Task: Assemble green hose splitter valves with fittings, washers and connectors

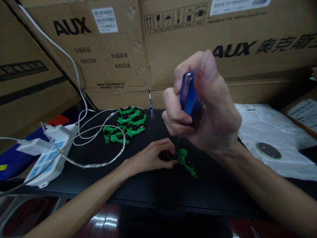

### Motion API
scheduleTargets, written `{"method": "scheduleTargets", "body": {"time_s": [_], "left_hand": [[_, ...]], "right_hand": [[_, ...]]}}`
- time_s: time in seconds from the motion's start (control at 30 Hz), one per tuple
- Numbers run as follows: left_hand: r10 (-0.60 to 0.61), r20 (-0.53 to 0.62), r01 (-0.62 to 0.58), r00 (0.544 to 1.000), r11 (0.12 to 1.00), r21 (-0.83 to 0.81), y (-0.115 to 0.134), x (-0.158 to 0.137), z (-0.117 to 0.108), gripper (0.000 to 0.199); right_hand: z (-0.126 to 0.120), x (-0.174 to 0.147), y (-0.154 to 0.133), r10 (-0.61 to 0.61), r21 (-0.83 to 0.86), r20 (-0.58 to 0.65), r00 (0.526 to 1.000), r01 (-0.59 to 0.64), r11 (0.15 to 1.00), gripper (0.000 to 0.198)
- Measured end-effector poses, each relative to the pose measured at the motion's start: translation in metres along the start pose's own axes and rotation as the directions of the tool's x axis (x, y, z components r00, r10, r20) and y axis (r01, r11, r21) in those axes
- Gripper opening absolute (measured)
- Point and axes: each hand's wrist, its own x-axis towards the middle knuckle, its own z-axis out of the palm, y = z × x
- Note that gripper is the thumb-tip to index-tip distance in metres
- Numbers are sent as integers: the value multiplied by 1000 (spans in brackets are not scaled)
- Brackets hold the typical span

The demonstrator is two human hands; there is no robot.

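Note:
My right hand (208,109) is wrapped round the blue handle of a screwdriver (190,97), held upright close to the camera. Its thin shaft runs down to a green plastic hose splitter (184,158) with black parts, lying on the black table. My left hand (157,155) grips the left end of this splitter between thumb and fingers, which partly hide it. Where the screwdriver tip meets the splitter, the fingers make it hard to see the exact contact. To the left, several similar green splitters (131,120) lie in a pile.
A white power strip (53,158) with plugged-in chargers sits at the left, and white cables (99,165) loop across the table towards the pile. Large cardboard boxes (168,59) stand along the back. A white plastic-wrapped package (260,129) lies at the right.

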Motion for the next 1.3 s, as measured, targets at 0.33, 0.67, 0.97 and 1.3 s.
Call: {"method": "scheduleTargets", "body": {"time_s": [0.33,0.67,0.97,1.3], "left_hand": [[-100,-95,110,990,988,105,-6,-4,-4,17],[-114,-154,136,981,981,138,-7,-5,-1,13],[-90,-159,116,983,979,167,-6,-4,0,12],[-114,-125,132,986,981,140,-7,-4,-1,14]], "right_hand": [[-2,1,-9,93,36,18,995,-94,995,28],[7,3,-2,39,-67,-6,999,-39,997,18],[6,4,4,16,28,-44,999,-14,1000,16],[0,6,15,-47,14,-38,998,48,999,24]]}}
